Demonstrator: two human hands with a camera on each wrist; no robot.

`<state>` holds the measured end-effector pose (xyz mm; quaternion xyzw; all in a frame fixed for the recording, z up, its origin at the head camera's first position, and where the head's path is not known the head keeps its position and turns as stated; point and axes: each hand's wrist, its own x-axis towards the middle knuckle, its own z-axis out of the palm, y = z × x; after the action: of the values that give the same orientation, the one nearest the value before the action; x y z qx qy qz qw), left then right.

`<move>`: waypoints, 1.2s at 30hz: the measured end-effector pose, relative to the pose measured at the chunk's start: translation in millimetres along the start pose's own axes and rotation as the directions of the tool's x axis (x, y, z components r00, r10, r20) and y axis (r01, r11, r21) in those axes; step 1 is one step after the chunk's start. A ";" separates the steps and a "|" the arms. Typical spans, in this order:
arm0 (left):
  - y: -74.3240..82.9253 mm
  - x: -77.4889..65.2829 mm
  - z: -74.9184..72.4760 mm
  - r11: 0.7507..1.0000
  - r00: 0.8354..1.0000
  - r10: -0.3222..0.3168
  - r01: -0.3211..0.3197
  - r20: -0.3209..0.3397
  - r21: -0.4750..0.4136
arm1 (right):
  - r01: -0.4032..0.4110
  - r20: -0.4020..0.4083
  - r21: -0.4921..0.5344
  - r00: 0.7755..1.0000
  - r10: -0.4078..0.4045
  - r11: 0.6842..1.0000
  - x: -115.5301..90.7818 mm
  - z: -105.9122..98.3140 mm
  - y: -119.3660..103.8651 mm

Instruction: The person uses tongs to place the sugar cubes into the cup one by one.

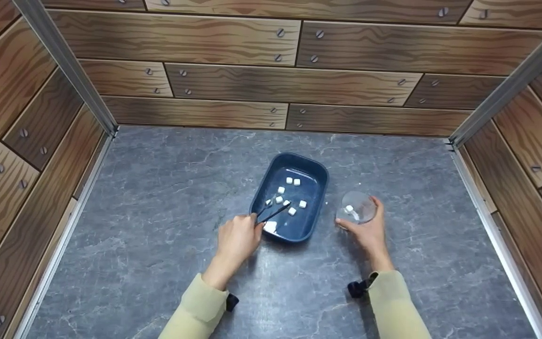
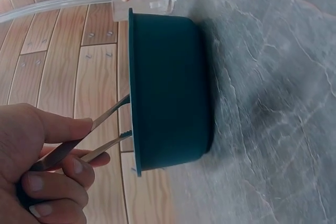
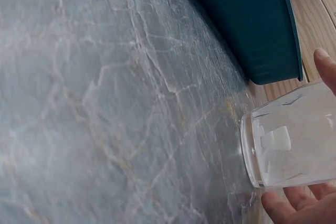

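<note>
My left hand (image 1: 239, 239) grips a pair of metal tongs (image 2: 107, 115) between thumb and fingers, their two arms spread apart. The tong tips reach over the near left rim into a dark blue rectangular basin (image 1: 312, 225), among several small white cubes (image 1: 303, 204). One tip lies by a cube at the left side, the other by a cube nearer the middle. To the basin's right, my right hand (image 1: 370, 234) holds a clear cup (image 1: 364, 203), thumb on one side and fingers on the other. Inside the cup, a white cube (image 3: 281, 138) lies near the bottom.
Both the basin and the cup stand on a grey marbled tabletop (image 1: 167, 197). Wood-patterned walls (image 1: 233, 84) with metal corner posts (image 1: 66, 66) enclose the back and both sides. Tiny white specks lie on the table between basin and cup.
</note>
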<state>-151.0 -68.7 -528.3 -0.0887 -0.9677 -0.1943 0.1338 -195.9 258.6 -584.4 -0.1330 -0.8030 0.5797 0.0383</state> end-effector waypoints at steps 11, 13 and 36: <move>-5.5 1.3 0.5 0.999 1.000 -0.031 0.030 0.001 0.039 | 0.071 0.008 0.027 0.997 -0.072 0.997 3.5 -1.6 -0.2; -5.9 1.9 0.8 0.999 1.000 -0.027 0.027 0.003 0.045 | 0.061 0.012 0.018 0.998 -0.061 0.998 3.7 -2.5 0.1; -7.7 9.9 -1.3 0.986 0.998 -0.021 0.012 0.052 0.165 | 0.097 -0.035 -0.051 0.994 -0.099 0.994 8.2 3.3 2.1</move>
<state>-161.8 -75.0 -526.9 -0.0747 -0.9844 -0.1124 0.1130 -204.1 258.3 -588.2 -0.1049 -0.8216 0.5548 0.0784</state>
